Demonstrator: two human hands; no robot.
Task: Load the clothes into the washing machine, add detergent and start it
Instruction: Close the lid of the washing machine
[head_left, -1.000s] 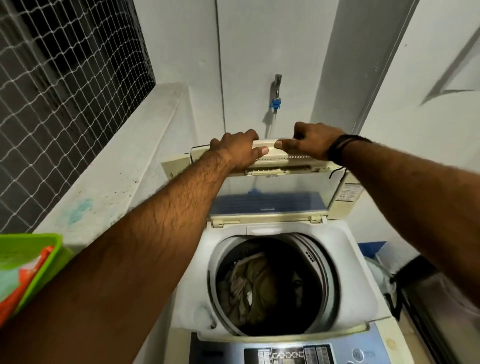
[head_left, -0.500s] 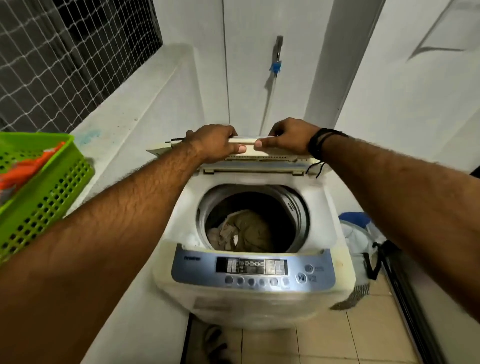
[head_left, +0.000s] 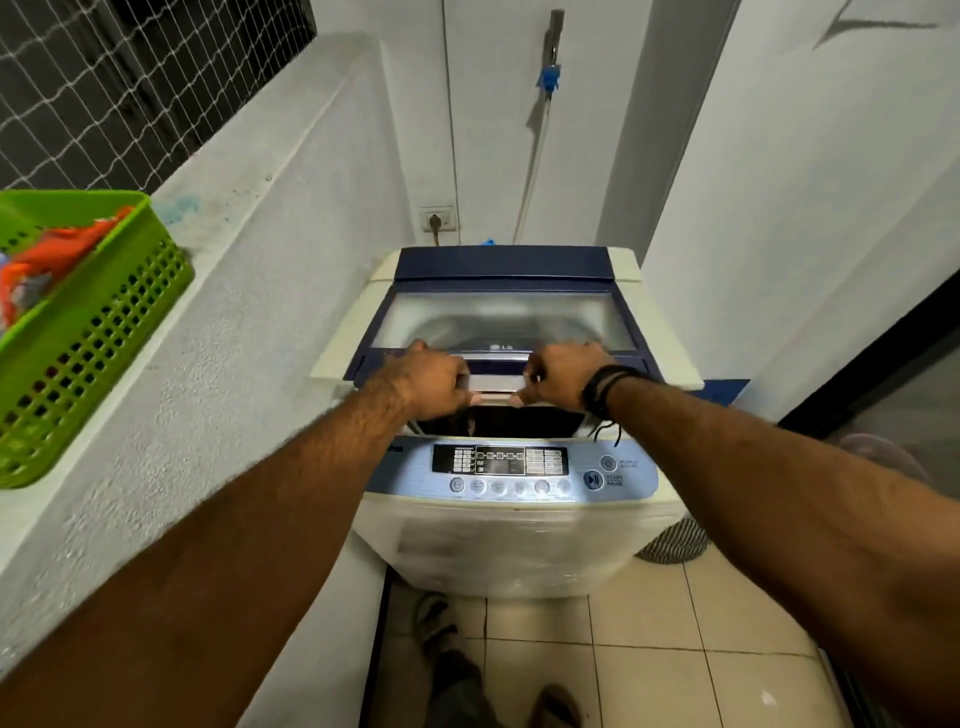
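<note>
While our feet (head_left: 447, 670) stand on the tiled floor (head_left: 701, 649) at the bottom of the view, the control panel (head_left: 511, 467) of the washing machine (head_left: 498, 551) sits just above them, its start button (head_left: 592, 479) not yet touched. Just behind the panel, our left hand (head_left: 428, 382) and right hand (head_left: 563, 376) each curl round the front edge of the lid (head_left: 498, 322), thumbs under and fingers over, holding it a little above the tub so that only a dark slot shows. We judge the loading done and the lid nearly closed; pressing start is what remains. Whether detergent has gone in we cannot tell, since no bottle or drawer shows. The clothes sit inside the tub, hidden by the lid and by shadow. Further back and to the left, a green basket (head_left: 98, 332) rests on the ledge (head_left: 249, 291), cut off by the frame, with orange cloth in it. Beyond the machine, a wall socket (head_left: 439, 219) and hose (head_left: 530, 171) are small and blurred.
</note>
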